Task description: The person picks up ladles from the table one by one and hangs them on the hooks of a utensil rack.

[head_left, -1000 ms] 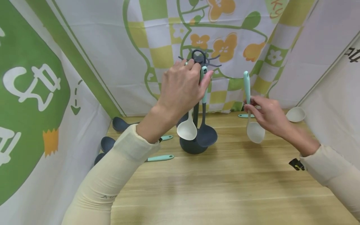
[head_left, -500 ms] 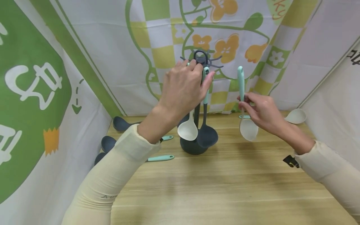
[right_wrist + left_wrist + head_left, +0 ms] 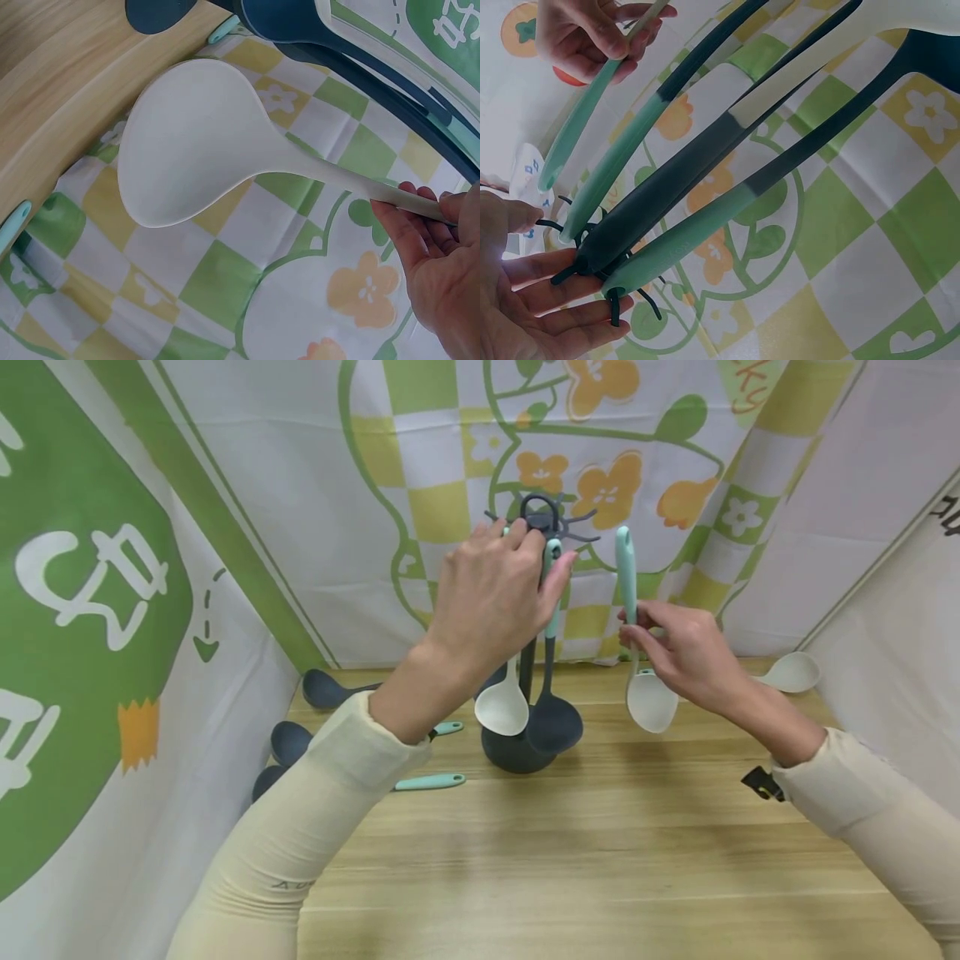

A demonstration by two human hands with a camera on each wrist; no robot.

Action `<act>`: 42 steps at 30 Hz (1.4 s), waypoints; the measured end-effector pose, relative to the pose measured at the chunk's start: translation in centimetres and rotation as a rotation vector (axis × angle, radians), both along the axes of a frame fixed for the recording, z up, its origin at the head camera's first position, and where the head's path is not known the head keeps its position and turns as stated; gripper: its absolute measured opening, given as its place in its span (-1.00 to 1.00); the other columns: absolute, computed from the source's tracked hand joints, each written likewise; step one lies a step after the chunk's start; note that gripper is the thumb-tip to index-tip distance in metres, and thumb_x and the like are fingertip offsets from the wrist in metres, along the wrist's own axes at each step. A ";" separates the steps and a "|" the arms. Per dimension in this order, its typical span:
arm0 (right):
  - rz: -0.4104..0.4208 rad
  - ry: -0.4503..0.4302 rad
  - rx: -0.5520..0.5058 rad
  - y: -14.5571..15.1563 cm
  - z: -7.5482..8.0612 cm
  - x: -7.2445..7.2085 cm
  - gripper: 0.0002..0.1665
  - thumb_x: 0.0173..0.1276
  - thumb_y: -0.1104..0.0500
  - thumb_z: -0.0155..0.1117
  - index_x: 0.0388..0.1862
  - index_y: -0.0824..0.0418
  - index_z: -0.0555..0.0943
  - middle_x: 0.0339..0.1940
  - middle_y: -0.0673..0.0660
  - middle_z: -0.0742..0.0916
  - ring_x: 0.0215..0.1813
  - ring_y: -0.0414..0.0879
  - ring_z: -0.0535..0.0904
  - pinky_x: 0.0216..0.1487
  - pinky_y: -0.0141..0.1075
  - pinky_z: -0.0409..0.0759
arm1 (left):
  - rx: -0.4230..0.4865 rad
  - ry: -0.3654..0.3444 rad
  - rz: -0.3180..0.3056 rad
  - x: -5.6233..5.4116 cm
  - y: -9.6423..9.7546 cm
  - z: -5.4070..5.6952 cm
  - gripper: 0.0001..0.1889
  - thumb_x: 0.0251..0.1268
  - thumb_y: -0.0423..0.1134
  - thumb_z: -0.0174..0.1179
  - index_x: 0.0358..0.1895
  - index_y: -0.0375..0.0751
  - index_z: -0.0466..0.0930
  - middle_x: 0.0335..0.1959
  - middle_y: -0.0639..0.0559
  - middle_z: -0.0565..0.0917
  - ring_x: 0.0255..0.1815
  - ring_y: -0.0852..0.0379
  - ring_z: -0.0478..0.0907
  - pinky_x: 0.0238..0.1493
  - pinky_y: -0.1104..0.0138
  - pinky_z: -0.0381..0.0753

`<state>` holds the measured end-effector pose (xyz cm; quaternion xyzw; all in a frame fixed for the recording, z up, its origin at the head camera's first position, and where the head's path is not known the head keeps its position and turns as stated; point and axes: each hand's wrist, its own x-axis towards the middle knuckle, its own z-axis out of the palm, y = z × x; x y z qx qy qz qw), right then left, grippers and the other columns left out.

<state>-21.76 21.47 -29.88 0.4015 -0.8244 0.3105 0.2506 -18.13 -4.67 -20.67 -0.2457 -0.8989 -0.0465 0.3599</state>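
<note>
My right hand (image 3: pixel 686 647) pinches a white ladle (image 3: pixel 652 702) low on its turquoise handle, near the pale neck. The ladle hangs upright in the air, bowl down, right of the utensil stand. In the right wrist view its wide bowl (image 3: pixel 199 142) faces the camera. My left hand (image 3: pixel 491 581) is at the top of the dark stand (image 3: pixel 517 756). The left wrist view shows its fingers extended against the dark hooks (image 3: pixel 615 307), thumb apart. From the stand hang a white ladle (image 3: pixel 501 708) and a dark blue ladle (image 3: pixel 555 727); another dark bowl is partly hidden behind them.
Dark ladles (image 3: pixel 289 743) lie on the wooden table at the left, partly behind my left sleeve, with a turquoise handle (image 3: pixel 430 782) pointing toward the stand. Another white ladle (image 3: pixel 793 672) lies at the back right. A patterned cloth (image 3: pixel 427 518) hangs behind the stand.
My right hand has moved left with the white ladle, bringing it closer to the stand and slightly higher. The left hand keeps its place at the stand's top.
</note>
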 end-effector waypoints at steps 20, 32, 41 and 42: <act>0.002 -0.024 0.034 -1.1 0.2 -0.1 -0.90 0.43 0.49 0.36 -0.11 0.47 0.68 -0.27 0.26 0.84 -0.27 0.06 0.84 -0.22 -0.22 0.80 | 0.002 0.013 -0.013 0.0 -0.1 0.0 -0.52 0.72 0.01 0.00 -0.22 -0.31 0.73 -0.35 -0.08 0.71 -0.25 -0.09 0.70 -0.04 0.10 0.76; -0.001 -0.028 0.046 -1.8 -0.2 -0.4 -0.91 0.44 0.48 0.35 -0.11 0.45 0.68 -0.31 0.24 0.83 -0.30 0.04 0.81 -0.29 -0.22 0.81 | -0.001 0.017 -0.011 0.0 -0.1 -0.2 -0.53 0.71 -0.01 0.01 -0.24 -0.31 0.72 -0.34 -0.09 0.72 -0.23 -0.11 0.71 0.05 0.08 0.75; 0.022 -0.059 0.042 -2.7 -0.5 -0.9 -0.92 0.48 0.47 0.31 -0.11 0.42 0.69 -0.32 0.20 0.82 -0.30 0.01 0.80 -0.29 -0.16 0.83 | 0.001 0.009 -0.022 0.0 -0.1 -0.2 -0.53 0.72 -0.02 -0.01 -0.24 -0.31 0.72 -0.36 -0.09 0.70 -0.25 -0.11 0.70 0.14 0.06 0.73; 0.026 -0.059 0.042 -2.8 -0.5 -1.0 -0.93 0.49 0.47 0.31 -0.11 0.42 0.69 -0.32 0.19 0.82 -0.29 0.00 0.80 -0.29 -0.16 0.83 | 0.001 0.009 -0.022 0.0 -0.1 -0.2 -0.53 0.72 -0.02 -0.01 -0.24 -0.31 0.72 -0.36 -0.09 0.70 -0.25 -0.11 0.69 0.13 0.06 0.74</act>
